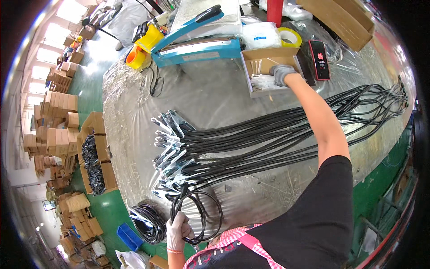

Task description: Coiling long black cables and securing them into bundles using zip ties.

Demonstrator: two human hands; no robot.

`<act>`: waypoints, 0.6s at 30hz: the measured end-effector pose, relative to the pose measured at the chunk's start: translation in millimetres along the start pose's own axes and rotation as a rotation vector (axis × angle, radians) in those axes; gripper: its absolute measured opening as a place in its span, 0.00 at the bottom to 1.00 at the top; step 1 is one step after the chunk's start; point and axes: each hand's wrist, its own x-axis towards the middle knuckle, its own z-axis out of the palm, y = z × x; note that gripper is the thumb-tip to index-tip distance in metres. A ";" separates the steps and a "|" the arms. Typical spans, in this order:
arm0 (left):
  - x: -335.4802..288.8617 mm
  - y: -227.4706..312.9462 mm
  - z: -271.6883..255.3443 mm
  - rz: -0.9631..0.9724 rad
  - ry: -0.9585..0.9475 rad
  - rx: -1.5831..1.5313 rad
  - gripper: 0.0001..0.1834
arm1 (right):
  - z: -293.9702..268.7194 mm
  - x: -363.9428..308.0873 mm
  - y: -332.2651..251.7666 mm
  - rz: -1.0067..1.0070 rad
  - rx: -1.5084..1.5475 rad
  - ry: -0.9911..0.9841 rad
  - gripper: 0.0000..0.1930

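My left hand [178, 229], in a pale glove, grips a black cable wound into a coil [200, 214] at the near edge of the table. The right arm stretches far forward. My right hand [281, 73], in a grey glove, reaches into a small open cardboard box [264, 57] holding thin white ties [262, 82]; whether it grips any is unclear. Between them lies a long bundle of black power cables [268, 139] with plugs in clear sleeves [168, 143] fanned out at the left end.
A blue heat sealer [195, 42] stands at the back, with a yellow tape roll [290, 36], a phone [319, 59] and plastic bags near it. The table is covered in clear film [210, 92]. Cardboard boxes of cables [94, 161] and a blue bin [130, 236] sit on the green floor at left.
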 end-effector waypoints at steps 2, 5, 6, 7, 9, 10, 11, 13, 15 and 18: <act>-2.8 1.8 2.6 -0.002 -0.011 -0.001 0.16 | 12.9 -10.5 12.0 -0.004 0.070 0.155 0.17; -7.9 1.0 5.8 0.039 -0.022 0.019 0.16 | 30.2 -8.9 28.0 -0.042 0.085 0.362 0.14; -11.1 -0.6 7.4 0.043 -0.017 0.003 0.16 | 32.2 -12.4 27.5 -0.054 0.080 0.454 0.14; -13.1 -2.4 7.4 0.045 -0.012 -0.002 0.16 | 33.4 -17.1 26.8 -0.062 0.078 0.546 0.13; -13.3 -8.9 4.2 0.050 -0.003 -0.009 0.15 | 30.6 -22.9 27.0 -0.077 0.119 0.600 0.13; -12.2 -12.4 1.1 0.043 -0.013 -0.025 0.15 | 22.5 -27.9 22.4 -0.060 0.141 0.574 0.13; -12.9 -15.3 -1.5 0.056 -0.020 -0.016 0.15 | 14.6 -33.1 17.3 -0.043 0.163 0.548 0.13; -17.1 -21.3 -3.7 0.083 -0.033 -0.004 0.15 | 5.3 -47.4 13.7 0.032 0.172 0.576 0.14; -22.0 -29.1 -7.4 0.136 -0.045 0.002 0.15 | -4.3 -55.7 16.5 0.077 0.155 0.587 0.15; -34.0 -39.9 -12.8 0.137 -0.040 -0.013 0.16 | -22.3 -67.7 21.6 0.125 0.175 0.703 0.16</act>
